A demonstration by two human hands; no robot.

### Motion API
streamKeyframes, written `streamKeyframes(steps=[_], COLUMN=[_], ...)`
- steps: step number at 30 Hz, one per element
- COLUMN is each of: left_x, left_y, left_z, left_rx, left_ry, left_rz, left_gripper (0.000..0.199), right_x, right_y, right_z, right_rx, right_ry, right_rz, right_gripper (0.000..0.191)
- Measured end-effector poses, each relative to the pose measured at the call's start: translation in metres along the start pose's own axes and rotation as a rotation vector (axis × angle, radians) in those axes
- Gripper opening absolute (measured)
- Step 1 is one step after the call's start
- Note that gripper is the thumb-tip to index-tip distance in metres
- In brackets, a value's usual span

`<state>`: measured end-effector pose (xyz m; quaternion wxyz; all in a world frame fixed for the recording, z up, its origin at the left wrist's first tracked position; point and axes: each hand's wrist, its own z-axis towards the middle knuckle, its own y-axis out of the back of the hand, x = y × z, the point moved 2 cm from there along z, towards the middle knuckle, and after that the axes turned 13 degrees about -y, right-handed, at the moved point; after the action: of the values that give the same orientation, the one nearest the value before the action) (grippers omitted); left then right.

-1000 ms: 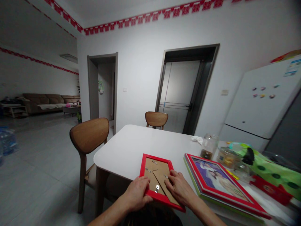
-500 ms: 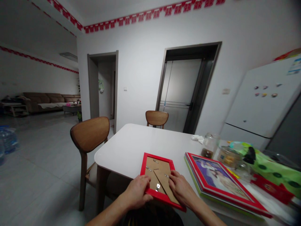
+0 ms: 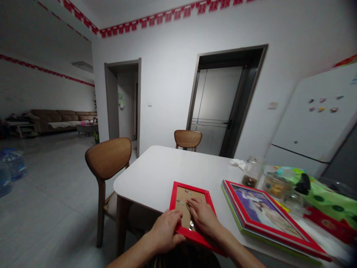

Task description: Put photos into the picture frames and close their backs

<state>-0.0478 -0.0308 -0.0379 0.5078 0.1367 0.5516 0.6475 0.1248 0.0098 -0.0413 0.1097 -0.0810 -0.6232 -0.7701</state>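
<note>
A red picture frame (image 3: 209,196) lies face down at the near edge of the white table (image 3: 167,163), its brown backing board and small metal clips showing. My left hand (image 3: 167,229) grips the frame's left lower side, thumb over the near edge. On the backing, near its middle, rests my right hand (image 3: 203,217), its fingers close together over the board; whether they pinch something there is too small to tell. To the right of the frame lies a stack of framed pictures (image 3: 267,212), the top one red-edged with a photo facing up.
Behind the stack stand a glass jar (image 3: 252,173), a container of yellowish food (image 3: 276,185) and a green bag (image 3: 326,197). Crumpled tissue (image 3: 237,163) lies farther back. Wooden chairs (image 3: 110,158) stand left of and behind the table.
My right hand has moved left from the frame's right side onto the middle of the backing board. My left hand keeps its hold. The view has shifted slightly.
</note>
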Motion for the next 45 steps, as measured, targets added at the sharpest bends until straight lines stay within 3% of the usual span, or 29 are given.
streamKeyframes(steps=[3, 7, 14, 24, 35, 38, 43, 45], left_x=[-0.002, -0.004, -0.006, -0.003, -0.003, -0.002, 0.005, 0.008], left_y=[0.001, 0.004, 0.006, 0.004, 0.004, 0.005, 0.003, -0.001], left_z=[-0.001, 0.0, 0.001, 0.002, 0.002, -0.002, -0.01, -0.008], left_rx=[-0.004, -0.01, 0.002, 0.009, -0.005, 0.01, 0.044, 0.092], left_ry=[-0.01, -0.015, -0.013, 0.019, 0.021, 0.033, 0.042, 0.043], left_rz=[-0.001, -0.007, -0.014, -0.018, -0.04, -0.04, -0.066, -0.062], left_gripper=[0.034, 0.034, 0.042, 0.04, 0.034, 0.035, 0.054, 0.05], right_x=[0.022, 0.032, 0.036, 0.038, 0.032, 0.021, 0.003, -0.001], right_y=[-0.009, -0.012, -0.009, -0.015, -0.014, -0.013, -0.015, -0.018], right_z=[0.012, 0.017, 0.008, 0.013, 0.014, 0.027, 0.055, 0.063], right_rx=[0.047, 0.073, 0.096, 0.034, 0.039, -0.008, -0.052, -0.038], right_ry=[0.051, 0.093, 0.128, 0.074, 0.126, -0.003, -0.204, -0.255], right_rz=[-0.004, -0.054, -0.147, -0.05, 0.154, 0.178, 0.151, 0.134], right_gripper=[0.032, 0.03, 0.033, 0.024, 0.032, 0.031, 0.029, 0.025])
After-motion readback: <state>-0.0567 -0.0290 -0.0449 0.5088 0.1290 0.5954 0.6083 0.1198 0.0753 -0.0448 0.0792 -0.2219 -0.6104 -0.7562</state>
